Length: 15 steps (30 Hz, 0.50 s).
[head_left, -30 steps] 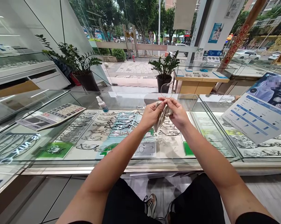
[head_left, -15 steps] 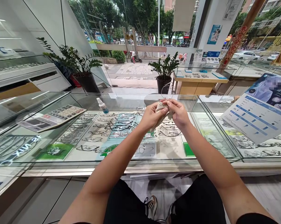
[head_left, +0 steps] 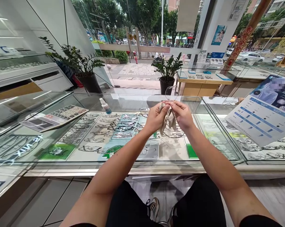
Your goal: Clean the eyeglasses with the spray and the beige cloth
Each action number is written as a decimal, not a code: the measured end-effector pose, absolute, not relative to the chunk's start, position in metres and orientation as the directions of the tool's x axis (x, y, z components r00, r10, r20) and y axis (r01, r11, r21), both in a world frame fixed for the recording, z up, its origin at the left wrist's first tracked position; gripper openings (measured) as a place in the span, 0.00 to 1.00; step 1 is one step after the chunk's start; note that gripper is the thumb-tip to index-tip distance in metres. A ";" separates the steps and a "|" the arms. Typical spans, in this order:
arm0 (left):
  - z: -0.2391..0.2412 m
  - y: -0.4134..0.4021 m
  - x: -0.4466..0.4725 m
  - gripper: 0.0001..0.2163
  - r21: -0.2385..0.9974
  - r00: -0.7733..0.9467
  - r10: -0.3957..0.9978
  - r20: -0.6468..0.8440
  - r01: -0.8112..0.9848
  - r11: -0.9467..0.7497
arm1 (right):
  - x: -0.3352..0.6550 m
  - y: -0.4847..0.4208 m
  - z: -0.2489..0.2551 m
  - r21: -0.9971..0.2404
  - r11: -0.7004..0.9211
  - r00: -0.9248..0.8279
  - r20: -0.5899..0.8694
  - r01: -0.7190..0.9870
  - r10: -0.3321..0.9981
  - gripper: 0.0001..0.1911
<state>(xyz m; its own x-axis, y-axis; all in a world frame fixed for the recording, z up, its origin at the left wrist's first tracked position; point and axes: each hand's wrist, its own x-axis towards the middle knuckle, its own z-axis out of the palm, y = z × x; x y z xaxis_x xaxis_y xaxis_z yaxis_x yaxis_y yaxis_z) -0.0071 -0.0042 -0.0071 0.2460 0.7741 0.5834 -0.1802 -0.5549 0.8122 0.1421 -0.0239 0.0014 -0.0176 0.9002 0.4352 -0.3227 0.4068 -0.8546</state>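
Pinching a pale cloth (head_left: 168,121) between thumbs and fingers, the person's left hand (head_left: 155,118) and right hand (head_left: 183,117) meet above a glass counter (head_left: 81,172). Both are closed on the fabric, which hangs in folds between them toward 6 o'clock. A thin wire eyeglass frame (head_left: 166,92) stands out beyond the fingertips at 12 o'clock from the hands; the cloth and fingers hide the rest of it, so which fingers hold the frame cannot be told. At 9 o'clock from the hands, a spray bottle (head_left: 105,106) stands on the counter, with a calculator (head_left: 54,118) lying farther out in the same direction. Spectacles (head_left: 121,126) lie in rows under the glass toward 8 o'clock, and a green card (head_left: 191,151) lies at 5 o'clock. A printed board (head_left: 260,118) leans at 3 o'clock. Well beyond the counter, one potted plant (head_left: 167,69) stands at 12 o'clock and a larger plant (head_left: 73,61) at 10.
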 end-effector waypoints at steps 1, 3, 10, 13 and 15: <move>-0.006 -0.005 -0.008 0.28 0.814 0.259 0.771 0.581 -0.168 -0.557 | 0.143 -0.024 0.002 -0.858 0.399 -0.007 0.424 -0.325 0.906 0.19; -0.004 -0.006 -0.011 0.28 0.825 0.331 0.759 0.561 -0.151 -0.544 | 0.146 -0.024 0.004 -0.859 0.393 0.029 0.407 -0.328 0.913 0.20; -0.005 -0.003 -0.012 0.31 0.821 0.367 0.740 0.563 -0.150 -0.550 | 0.147 -0.024 0.006 -0.855 0.379 0.038 0.392 -0.354 0.919 0.23; -0.007 -0.001 -0.008 0.30 0.785 0.262 0.745 0.614 -0.099 -0.612 | 0.145 -0.025 0.006 -0.853 0.383 -0.009 0.413 -0.355 0.911 0.24; -0.005 -0.002 -0.007 0.31 0.754 0.233 0.728 0.645 -0.038 -0.656 | 0.145 -0.024 0.006 -0.841 0.400 -0.011 0.434 -0.365 0.901 0.24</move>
<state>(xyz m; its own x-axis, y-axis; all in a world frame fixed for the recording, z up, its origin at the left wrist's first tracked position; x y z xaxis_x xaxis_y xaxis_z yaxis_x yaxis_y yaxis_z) -0.0071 -0.0023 -0.0046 0.2327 0.7277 0.6452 -0.0379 -0.6562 0.7537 0.1450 -0.0245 0.0062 -0.0115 0.9008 0.4340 -0.3646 0.4004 -0.8407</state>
